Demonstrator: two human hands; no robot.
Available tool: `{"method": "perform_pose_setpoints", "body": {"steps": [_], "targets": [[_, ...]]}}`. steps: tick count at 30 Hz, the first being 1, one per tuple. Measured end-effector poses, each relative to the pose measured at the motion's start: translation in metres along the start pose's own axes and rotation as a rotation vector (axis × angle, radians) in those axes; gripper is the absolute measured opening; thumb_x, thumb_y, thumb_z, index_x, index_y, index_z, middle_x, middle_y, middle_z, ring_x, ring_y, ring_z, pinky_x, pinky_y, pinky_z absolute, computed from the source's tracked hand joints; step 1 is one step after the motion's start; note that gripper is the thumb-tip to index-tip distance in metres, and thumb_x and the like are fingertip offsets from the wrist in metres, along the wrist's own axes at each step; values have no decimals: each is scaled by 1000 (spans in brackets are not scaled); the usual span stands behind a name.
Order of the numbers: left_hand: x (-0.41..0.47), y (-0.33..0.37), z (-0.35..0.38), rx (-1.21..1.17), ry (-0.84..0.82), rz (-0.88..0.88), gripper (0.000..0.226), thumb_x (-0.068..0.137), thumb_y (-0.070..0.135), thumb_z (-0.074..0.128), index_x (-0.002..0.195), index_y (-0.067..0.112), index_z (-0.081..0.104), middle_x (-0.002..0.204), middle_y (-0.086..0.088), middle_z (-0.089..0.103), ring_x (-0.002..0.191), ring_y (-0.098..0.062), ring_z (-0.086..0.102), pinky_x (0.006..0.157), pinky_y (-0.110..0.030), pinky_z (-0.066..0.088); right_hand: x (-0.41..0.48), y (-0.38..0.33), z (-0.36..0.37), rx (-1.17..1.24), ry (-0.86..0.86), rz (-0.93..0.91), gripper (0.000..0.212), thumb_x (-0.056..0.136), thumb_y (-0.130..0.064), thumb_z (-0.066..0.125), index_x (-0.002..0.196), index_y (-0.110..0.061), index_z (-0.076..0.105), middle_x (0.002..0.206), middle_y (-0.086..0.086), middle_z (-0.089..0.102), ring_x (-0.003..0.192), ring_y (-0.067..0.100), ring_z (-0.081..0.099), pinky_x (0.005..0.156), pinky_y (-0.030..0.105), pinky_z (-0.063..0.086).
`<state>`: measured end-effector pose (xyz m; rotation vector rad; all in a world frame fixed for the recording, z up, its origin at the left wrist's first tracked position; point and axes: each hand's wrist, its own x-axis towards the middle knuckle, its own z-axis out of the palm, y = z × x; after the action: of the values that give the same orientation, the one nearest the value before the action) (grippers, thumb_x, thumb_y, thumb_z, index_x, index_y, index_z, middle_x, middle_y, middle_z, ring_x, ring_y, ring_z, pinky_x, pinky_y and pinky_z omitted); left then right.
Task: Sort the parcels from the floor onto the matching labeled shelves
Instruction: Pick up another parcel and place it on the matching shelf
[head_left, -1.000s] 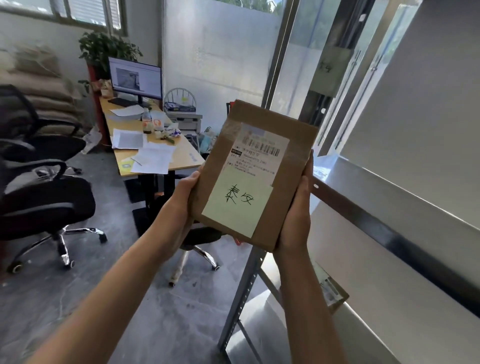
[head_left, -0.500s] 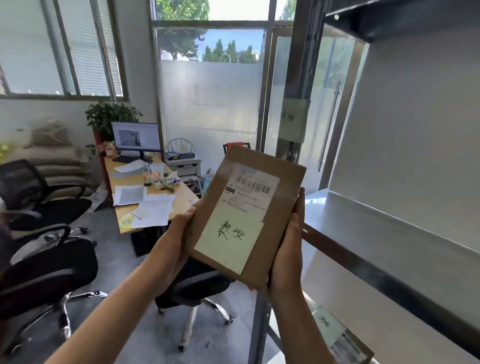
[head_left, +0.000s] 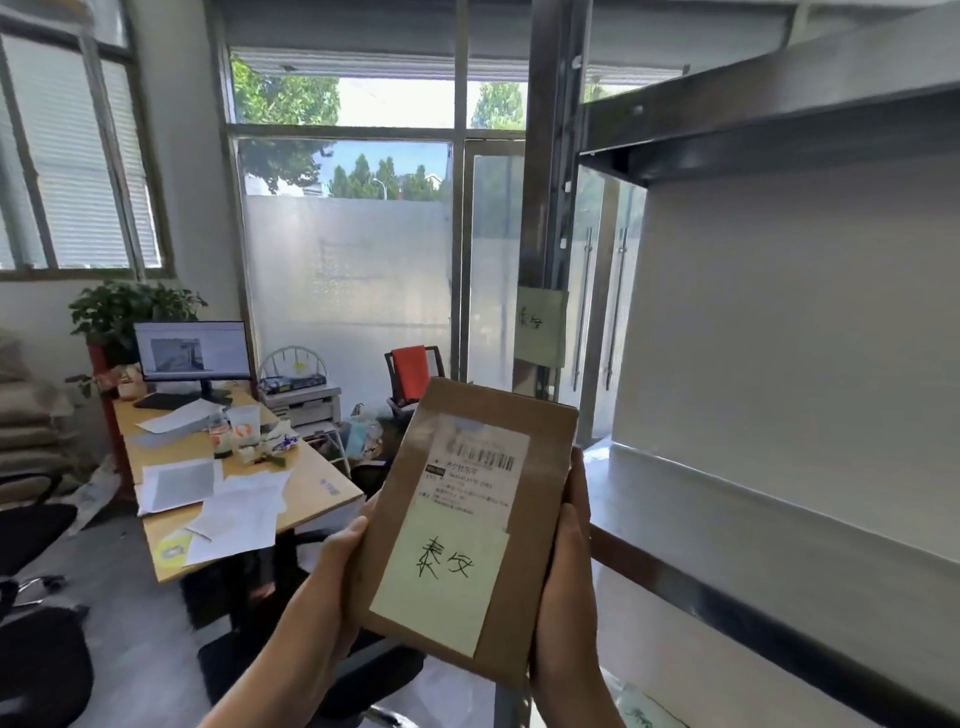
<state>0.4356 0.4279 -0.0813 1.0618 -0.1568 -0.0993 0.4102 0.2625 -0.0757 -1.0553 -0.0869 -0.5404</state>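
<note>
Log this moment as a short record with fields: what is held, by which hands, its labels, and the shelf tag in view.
held item: brown parcel, upright, tilted slightly
left hand: grips its left edge
right hand: grips its right edge
parcel labels: white barcode label above a handwritten yellow note
shelf tag: yellow note on the rack post, similar handwriting
nearest shelf: bare metal, right of the parcel

Bare forearms, no sleeves; left hand (head_left: 332, 587), right hand (head_left: 563, 587) ungloved.

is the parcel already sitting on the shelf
No, the parcel is held up in front of the shelf between the left hand and right hand.
</note>
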Motion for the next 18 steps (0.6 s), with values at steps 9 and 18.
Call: {"method": "perform_pose_setpoints", "body": {"steps": [9,18], "targets": [[34,-6,-9,51,-172,-70,38,102,29,33,113,31,70,101,-9,78,81,-23,76,58,-35,60,-4,-4,9,-129,53,34,52,93,-65,35,142,-54,44,136,0,67,119,27,68,102,52,52],[29,1,-35,234,-456,-96,78,54,39,87,126,43,56,111,-3,77,103,-29,73,89,-49,55,-24,-12,24,-486,107,-14,94,69,-53,83,147,-55,31,136,-11,63,113,16,70,87,43,62]]}}
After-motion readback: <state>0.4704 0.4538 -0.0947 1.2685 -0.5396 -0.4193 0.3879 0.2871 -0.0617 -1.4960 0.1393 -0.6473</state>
